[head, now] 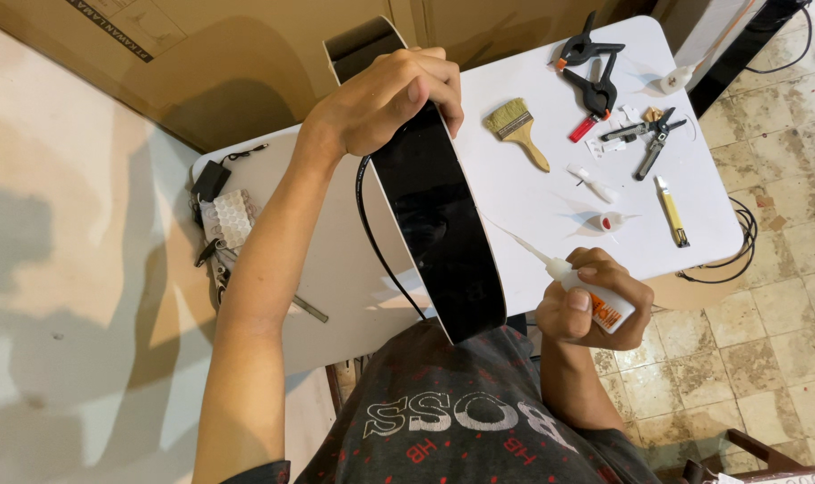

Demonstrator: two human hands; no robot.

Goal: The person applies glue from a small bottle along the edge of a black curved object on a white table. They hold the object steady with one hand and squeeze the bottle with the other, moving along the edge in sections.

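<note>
Both hands are clamping tight, my left hand (pixel 385 99) steadying the glossy black panel (pixel 434 211) on edge while my right hand (pixel 591 309) is squeezing the glue bottle (pixel 595 300), risking drips or a slip.

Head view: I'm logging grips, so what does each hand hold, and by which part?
Left hand grips the black panel at its upper end. Right hand wraps the glue bottle around its body.

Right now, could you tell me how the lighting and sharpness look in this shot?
Head view: sharp throughout; warm light; glare streaks on the glossy black panel held by the left hand; soft shadows beside the paintbrush on the white table; right hand grips the glue bottle.
</note>
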